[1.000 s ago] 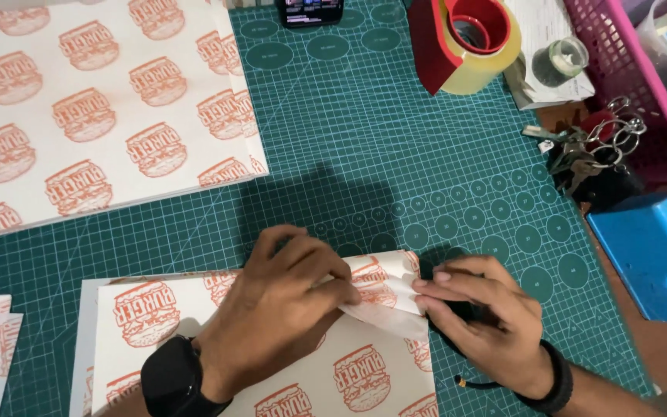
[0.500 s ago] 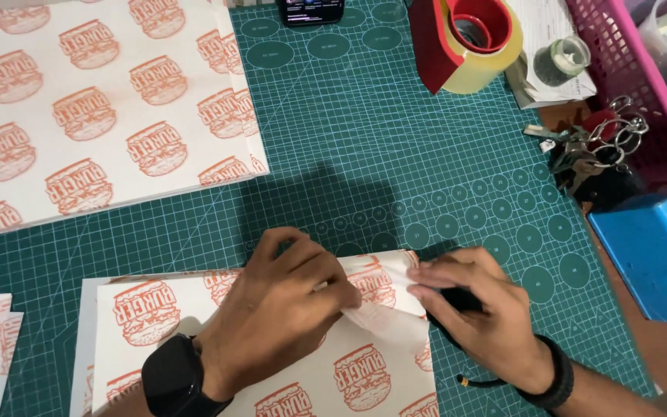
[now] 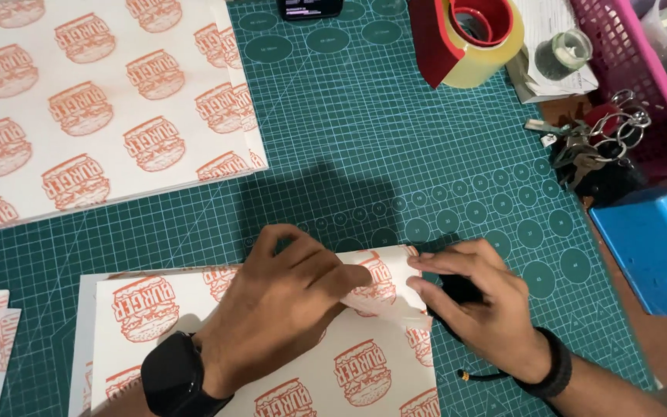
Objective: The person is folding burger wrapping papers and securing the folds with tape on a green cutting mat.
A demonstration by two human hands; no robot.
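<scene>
On the green mat [image 3: 426, 154] — both hands (left [image 3: 275, 305], right [image 3: 480, 305]) pinching printed paper [image 3: 333, 371].

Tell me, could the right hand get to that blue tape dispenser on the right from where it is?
Probably yes. The right hand rests on the sheet's folded corner, and only bare green cutting mat lies between it and the blue tape dispenser.
</scene>
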